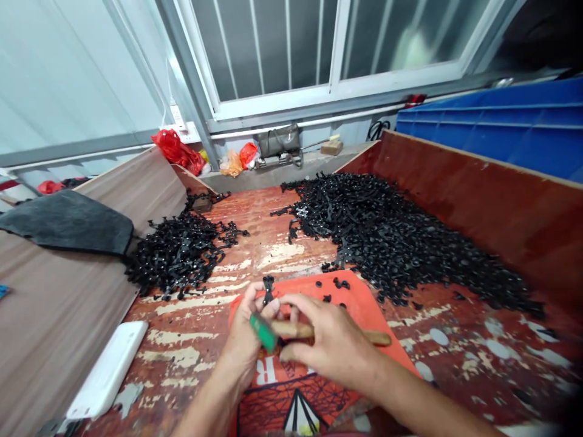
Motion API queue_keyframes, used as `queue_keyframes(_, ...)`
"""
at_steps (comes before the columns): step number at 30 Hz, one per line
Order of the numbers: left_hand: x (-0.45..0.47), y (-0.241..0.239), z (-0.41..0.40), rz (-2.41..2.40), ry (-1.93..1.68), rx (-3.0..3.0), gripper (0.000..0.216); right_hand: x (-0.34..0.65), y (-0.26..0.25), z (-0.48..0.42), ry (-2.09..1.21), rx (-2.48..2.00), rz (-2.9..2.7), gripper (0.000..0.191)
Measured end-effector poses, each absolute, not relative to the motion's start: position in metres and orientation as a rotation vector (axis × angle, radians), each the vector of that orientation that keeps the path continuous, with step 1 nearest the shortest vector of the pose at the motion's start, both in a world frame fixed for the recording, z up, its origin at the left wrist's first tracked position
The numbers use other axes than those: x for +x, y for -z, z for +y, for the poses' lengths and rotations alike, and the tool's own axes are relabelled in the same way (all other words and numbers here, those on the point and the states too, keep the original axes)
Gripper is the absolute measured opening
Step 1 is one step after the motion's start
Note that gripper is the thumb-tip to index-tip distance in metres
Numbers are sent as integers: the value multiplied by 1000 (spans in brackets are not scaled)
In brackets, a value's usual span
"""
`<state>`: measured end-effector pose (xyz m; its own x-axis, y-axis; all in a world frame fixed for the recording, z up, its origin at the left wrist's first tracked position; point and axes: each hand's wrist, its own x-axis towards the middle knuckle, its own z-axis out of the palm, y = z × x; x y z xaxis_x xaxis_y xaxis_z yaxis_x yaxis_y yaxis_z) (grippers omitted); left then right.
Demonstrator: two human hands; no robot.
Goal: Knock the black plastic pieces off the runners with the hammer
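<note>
My left hand [246, 340] is closed in a pinch on a small black plastic part [268, 289], held up over an orange mat [364, 315]. My right hand [332, 343] is curled around a wooden-handled tool [378, 338] with a green tip [263, 332], which lies across both hands. A few loose black pieces [340, 283] sit on the mat just beyond my fingers.
A large heap of black plastic parts [392, 243] fills the right of the worn red tray [282, 243]; a smaller heap [180, 255] lies at the left. A white phone-like object [109, 369] rests at the left edge. Blue crate [501, 124] behind the right wall.
</note>
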<state>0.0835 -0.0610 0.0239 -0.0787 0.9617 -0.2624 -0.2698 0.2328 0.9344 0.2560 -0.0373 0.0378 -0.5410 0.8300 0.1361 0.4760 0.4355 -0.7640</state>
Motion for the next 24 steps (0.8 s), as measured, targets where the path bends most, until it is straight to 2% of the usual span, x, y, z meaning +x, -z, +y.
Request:
queue_keyframes(8,90,6,-63,1056,-1168,722,53,261,-37,-60,-718,-1112,-2574,32)
queue_keyframes(13,83,-1,-68,1177,-1031,761,47,264,-39,-65,-630,-1134,-2651,40)
queue_keyframes(17,85,-10,-73,1092,-1099,718,41,268,-30,-65,-551,-1118,-2593,55)
queue_keyframes(20,89,-6,-70,1092,-1143,623,45,270,-21,-62,-463,-1007,-2538,58)
queue_keyframes(24,89,4,-56,1311,-1114,725,59,268,-16,-61,-405,-986,-2544,52)
